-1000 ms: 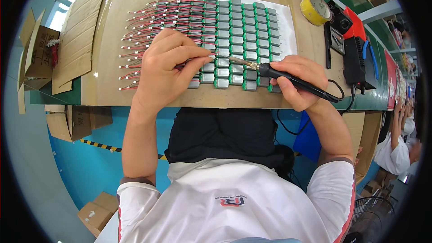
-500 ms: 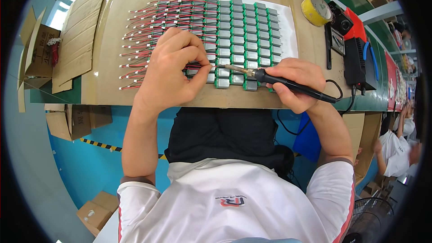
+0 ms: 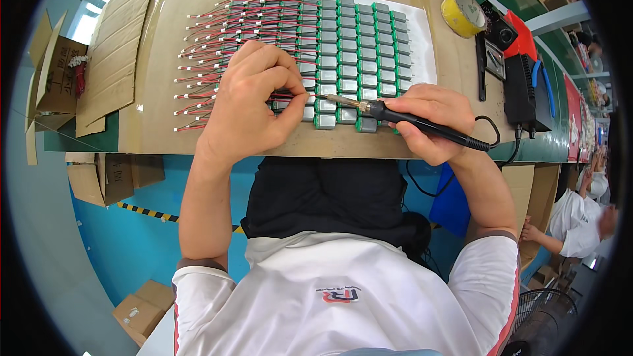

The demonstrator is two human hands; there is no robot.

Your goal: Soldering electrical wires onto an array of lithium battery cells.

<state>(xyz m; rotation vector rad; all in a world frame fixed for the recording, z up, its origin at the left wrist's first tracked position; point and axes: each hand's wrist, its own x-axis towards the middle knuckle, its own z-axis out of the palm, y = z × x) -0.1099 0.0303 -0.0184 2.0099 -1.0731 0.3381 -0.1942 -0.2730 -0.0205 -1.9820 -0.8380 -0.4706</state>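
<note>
Left hand [image 3: 254, 102] and right hand [image 3: 435, 122] both slid nearer the table's [image 3: 155, 99] near edge, left pinching what looked like a wire [image 3: 312, 95] (tiny, can't swear) over the grey-green blocks [image 3: 347, 58], right gripping the soldering iron [image 3: 399, 117] pen-style, probably for fine aim.

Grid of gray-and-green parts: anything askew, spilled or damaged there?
Nothing plainly stands out: the gray-and-green parts lie in fairly regular columns, only slightly uneven along the near edge. The soldering iron is in the right hand, pointing toward the left hand. Very small faults would not show.
</note>
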